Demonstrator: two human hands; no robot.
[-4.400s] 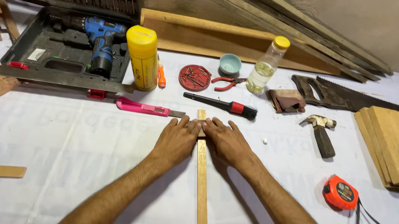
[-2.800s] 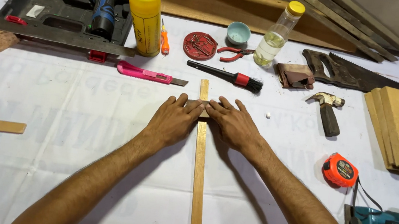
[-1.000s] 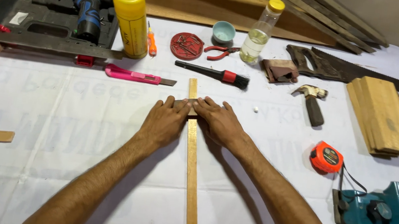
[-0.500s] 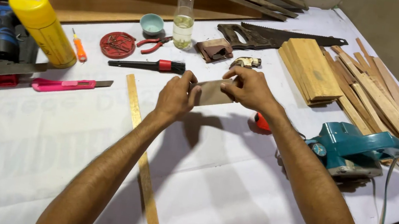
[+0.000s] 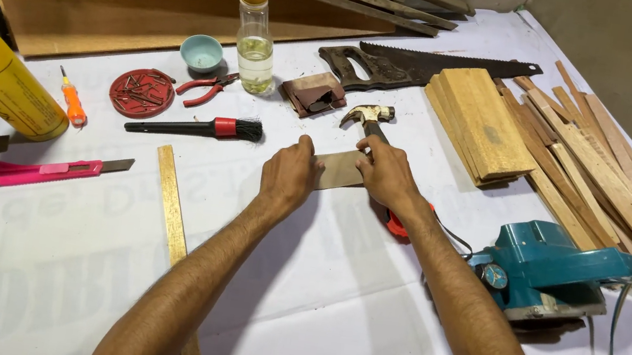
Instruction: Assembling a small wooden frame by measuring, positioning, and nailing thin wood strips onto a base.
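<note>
Left hand (image 5: 291,178) and right hand (image 5: 387,176) each pinch an end of a small brownish sheet, seemingly sandpaper (image 5: 338,169), stretched flat just above the white surface (image 5: 314,302), near the claw hammer (image 5: 369,115).

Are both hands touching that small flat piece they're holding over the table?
Touching. The head view shows the left hand gripping one end of the flat piece and the right hand gripping the other, fingers overlapping its edges with no gap.
</note>
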